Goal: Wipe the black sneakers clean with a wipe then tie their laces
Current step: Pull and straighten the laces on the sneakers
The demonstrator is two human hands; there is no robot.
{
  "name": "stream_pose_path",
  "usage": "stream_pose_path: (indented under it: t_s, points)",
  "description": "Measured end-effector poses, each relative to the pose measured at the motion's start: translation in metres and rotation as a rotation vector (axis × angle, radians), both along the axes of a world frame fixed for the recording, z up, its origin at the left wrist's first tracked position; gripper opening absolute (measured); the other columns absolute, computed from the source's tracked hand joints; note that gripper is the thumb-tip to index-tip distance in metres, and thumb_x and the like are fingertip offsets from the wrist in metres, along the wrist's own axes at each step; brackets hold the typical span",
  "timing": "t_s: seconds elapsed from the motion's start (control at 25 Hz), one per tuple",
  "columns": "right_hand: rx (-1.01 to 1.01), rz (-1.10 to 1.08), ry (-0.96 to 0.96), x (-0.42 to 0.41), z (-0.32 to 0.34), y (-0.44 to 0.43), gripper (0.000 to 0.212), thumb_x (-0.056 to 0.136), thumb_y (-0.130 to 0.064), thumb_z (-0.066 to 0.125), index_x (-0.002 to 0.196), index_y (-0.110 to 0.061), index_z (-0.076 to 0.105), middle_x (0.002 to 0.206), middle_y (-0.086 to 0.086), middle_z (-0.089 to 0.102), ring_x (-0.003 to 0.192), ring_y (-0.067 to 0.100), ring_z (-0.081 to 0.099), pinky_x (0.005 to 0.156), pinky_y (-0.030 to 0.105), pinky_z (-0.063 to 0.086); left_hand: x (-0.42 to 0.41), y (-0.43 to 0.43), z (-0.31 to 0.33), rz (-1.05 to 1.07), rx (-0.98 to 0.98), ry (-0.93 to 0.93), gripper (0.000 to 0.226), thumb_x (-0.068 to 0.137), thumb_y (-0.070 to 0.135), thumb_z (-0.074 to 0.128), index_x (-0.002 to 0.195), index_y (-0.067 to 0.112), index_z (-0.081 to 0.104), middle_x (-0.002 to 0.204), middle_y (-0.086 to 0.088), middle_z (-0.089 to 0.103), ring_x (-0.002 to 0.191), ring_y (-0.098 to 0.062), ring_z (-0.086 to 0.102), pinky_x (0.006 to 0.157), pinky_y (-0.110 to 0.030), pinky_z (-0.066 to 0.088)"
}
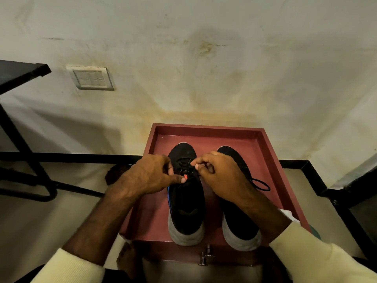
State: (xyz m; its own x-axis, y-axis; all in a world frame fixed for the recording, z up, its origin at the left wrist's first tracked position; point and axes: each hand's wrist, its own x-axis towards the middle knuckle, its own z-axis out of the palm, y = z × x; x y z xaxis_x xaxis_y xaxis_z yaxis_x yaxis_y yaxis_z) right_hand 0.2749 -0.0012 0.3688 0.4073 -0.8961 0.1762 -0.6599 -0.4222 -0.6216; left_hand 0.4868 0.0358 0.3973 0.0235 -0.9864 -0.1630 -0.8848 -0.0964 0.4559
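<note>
Two black sneakers with white soles stand side by side in a dark red tray, heels toward me. Over the left sneaker both hands work at its black laces. My left hand pinches a lace beside the tongue's small orange tag. My right hand pinches another lace strand at the upper eyelets. The right sneaker is partly hidden under my right forearm; a loop of its lace lies loose on the tray. A white wipe peeks out behind my right arm.
The tray sits on a low surface against a stained wall. A black metal frame stands at left, a black ledge runs at right. A wall switch plate is at upper left. A metal latch is at the tray's near edge.
</note>
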Motion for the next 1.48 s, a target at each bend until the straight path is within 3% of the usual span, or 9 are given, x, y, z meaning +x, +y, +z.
stream_pose_path:
  t_s: [0.12,0.32,0.52,0.72,0.8,0.92,1.04,1.16,1.48]
  points:
    - [0.081,0.115,0.08,0.009,0.002,-0.013,0.016,0.093,-0.035,0.073,0.108,-0.033,0.08,0.092,-0.014,0.06,0.084,0.003,0.057,0.079,0.026,0.049,-0.001,0.0,0.0,-0.01,-0.016,-0.006,0.036,0.077,0.057,0.081,0.076,0.025,0.066,0.072,0.008,0.067,0.066,-0.004,0.063,0.06,-0.02,0.049]
    - [0.045,0.165,0.154,0.021,0.003,-0.016,0.012,0.086,-0.038,0.079,0.097,-0.033,0.082,0.082,-0.019,0.053,0.074,-0.004,0.048,0.066,0.018,0.037,0.002,0.003,-0.001,-0.026,-0.037,0.009,0.032,0.082,0.054,0.079,0.071,0.027,0.065,0.074,0.008,0.07,0.071,-0.007,0.067,0.071,-0.028,0.059]
    - [0.038,0.239,0.147,0.019,0.002,-0.017,0.008,0.091,-0.038,0.073,0.096,-0.033,0.076,0.094,-0.014,0.062,0.082,-0.001,0.054,0.075,0.022,0.044,0.005,0.004,0.001,-0.008,-0.081,0.047,0.023,0.091,0.048,0.072,0.081,0.027,0.067,0.078,0.01,0.069,0.073,-0.005,0.065,0.064,-0.018,0.051]
    - [0.16,0.388,0.193,-0.001,0.011,-0.024,0.013,0.086,-0.049,0.079,0.093,-0.037,0.079,0.101,-0.016,0.067,0.102,0.0,0.057,0.086,0.019,0.047,0.02,0.007,0.004,0.004,-0.014,0.11,0.011,0.101,0.036,0.061,0.098,0.031,0.071,0.089,0.016,0.069,0.083,0.0,0.065,0.075,-0.016,0.049]
    - [0.178,0.298,0.06,-0.001,0.008,-0.023,0.01,0.089,-0.04,0.08,0.091,-0.031,0.078,0.091,-0.015,0.069,0.087,-0.002,0.061,0.075,0.016,0.047,0.021,0.009,0.005,-0.045,0.048,0.14,0.011,0.099,0.034,0.064,0.103,0.03,0.073,0.094,0.015,0.072,0.086,0.0,0.067,0.072,-0.01,0.046]
    - [0.256,0.15,-0.214,0.004,0.01,-0.023,0.007,0.093,-0.027,0.077,0.095,-0.021,0.076,0.082,-0.012,0.071,0.07,-0.004,0.06,0.069,0.015,0.052,0.017,0.009,0.007,-0.046,0.068,0.186,0.014,0.096,0.041,0.066,0.104,0.031,0.073,0.097,0.011,0.074,0.09,-0.003,0.069,0.083,-0.019,0.055]
    - [0.166,0.23,-0.017,0.006,0.007,-0.022,0.012,0.091,-0.028,0.078,0.102,-0.026,0.079,0.09,-0.015,0.068,0.08,-0.003,0.061,0.075,0.017,0.052,0.011,0.008,0.003,0.011,0.042,0.213,0.029,0.082,0.053,0.078,0.097,0.029,0.072,0.093,0.01,0.074,0.087,-0.004,0.07,0.079,-0.019,0.055]
    - [0.034,0.24,0.189,0.013,-0.002,-0.013,0.018,0.09,-0.042,0.075,0.105,-0.033,0.077,0.103,-0.011,0.063,0.099,0.009,0.057,0.089,0.035,0.054,0.002,0.007,-0.003,0.037,-0.026,0.112,0.034,0.074,0.052,0.086,0.09,0.027,0.068,0.087,0.009,0.071,0.079,-0.006,0.068,0.072,-0.02,0.056]
    - [-0.009,0.219,0.183,0.019,-0.002,-0.008,0.023,0.086,-0.054,0.075,0.097,-0.034,0.073,0.107,-0.013,0.057,0.107,0.009,0.05,0.092,0.036,0.048,0.0,0.009,-0.003,0.073,0.023,0.205,0.032,0.085,0.034,0.079,0.112,0.029,0.064,0.088,0.009,0.075,0.08,-0.004,0.071,0.077,-0.025,0.059]
